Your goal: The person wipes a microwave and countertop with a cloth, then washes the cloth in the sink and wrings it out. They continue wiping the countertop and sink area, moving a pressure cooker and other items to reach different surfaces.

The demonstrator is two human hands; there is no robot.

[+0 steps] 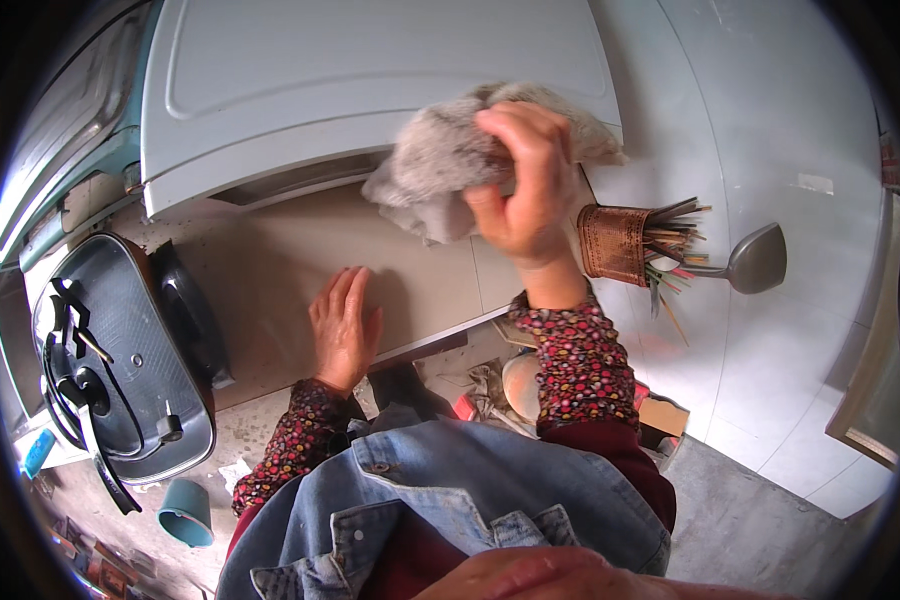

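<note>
A crumpled grey cloth [450, 160] is clamped in the right hand [522, 190], at twelve o'clock from the picture's centre, and is pressed against the front lower edge of a pale grey appliance lid [370, 70]. The left hand [344, 325] is laid flat and open on the beige counter [270, 270], fingers together, with nothing held; it lies at seven o'clock from the right hand, well apart from it.

As a judgement, the wiping is under way: the lid's edge is being worked, while dust and smears are seen on the counter toward nine o'clock, so that part looks left to do.

Outward, a brown holder of chopsticks [615, 243] with a grey ladle [755, 260] hangs at three o'clock, and a lidded electric pan [120, 360] sits at eight o'clock.
</note>
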